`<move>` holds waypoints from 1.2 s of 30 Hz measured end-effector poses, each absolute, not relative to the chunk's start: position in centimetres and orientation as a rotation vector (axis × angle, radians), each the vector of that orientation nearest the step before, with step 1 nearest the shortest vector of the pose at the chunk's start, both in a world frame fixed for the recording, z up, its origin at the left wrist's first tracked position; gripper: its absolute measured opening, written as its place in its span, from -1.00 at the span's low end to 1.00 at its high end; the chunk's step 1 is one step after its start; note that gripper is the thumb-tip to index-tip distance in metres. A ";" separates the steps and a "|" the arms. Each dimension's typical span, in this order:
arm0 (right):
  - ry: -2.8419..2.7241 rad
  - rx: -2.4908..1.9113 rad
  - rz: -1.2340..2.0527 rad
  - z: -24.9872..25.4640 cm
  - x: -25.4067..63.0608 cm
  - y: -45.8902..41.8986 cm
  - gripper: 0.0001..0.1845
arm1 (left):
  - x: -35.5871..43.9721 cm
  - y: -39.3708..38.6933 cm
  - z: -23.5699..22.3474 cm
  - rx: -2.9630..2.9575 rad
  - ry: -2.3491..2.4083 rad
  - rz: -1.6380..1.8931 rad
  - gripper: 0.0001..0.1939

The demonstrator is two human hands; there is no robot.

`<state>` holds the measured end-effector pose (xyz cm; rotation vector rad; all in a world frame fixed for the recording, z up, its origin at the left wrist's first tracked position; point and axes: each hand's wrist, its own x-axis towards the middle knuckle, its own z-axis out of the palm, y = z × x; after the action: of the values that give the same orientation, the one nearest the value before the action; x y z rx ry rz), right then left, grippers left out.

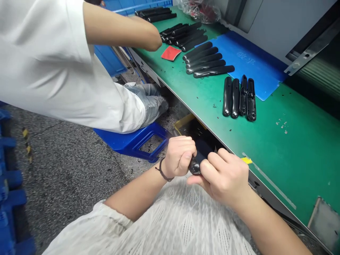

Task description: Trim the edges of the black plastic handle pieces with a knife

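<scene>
My left hand (179,156) is closed in a fist around one end of a glossy black plastic handle part (195,166), held over my lap just below the bench edge. My right hand (223,175) is closed on the same part from the other side, fingers curled over it and thumb under it. Most of the part is hidden by both hands. Several more black handle parts (239,97) lie side by side on the green bench mat (278,141) beyond my hands.
A co-worker in a white shirt (53,60) sits on a blue stool (132,140) at left, with an arm (124,30) reaching over the bench. More rows of black handles (205,60), a red pad (170,53), a blue sheet (252,62) and a plastic bag (202,10) lie further back.
</scene>
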<state>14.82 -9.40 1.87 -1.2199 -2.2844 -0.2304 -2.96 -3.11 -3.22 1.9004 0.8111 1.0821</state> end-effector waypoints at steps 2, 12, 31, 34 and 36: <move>-2.251 -1.227 -0.328 1.5 14.8 -9.6 -0.43 | -2.6 -3.5 -3.1 1.860 0.836 1.110 -0.44; -2.074 -1.227 -0.515 -0.1 15.3 -9.4 -0.55 | -1.3 -4.8 -2.6 1.634 0.790 0.922 -0.34; -2.238 -1.315 0.295 4.2 18.5 -7.3 -0.45 | -1.7 -4.7 -2.4 1.681 0.534 0.794 -0.50; -2.251 -1.300 0.210 4.4 18.3 -7.2 -0.43 | -1.8 -4.7 -2.6 1.707 0.550 0.794 -0.48; -2.250 -1.292 0.050 4.3 18.2 -7.3 -0.43 | -1.6 -4.8 -2.5 1.686 0.564 0.812 -0.47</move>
<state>18.20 -7.28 4.29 -1.2920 -2.2503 0.0502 -1.64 -4.83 -2.49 1.6855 0.5641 0.8117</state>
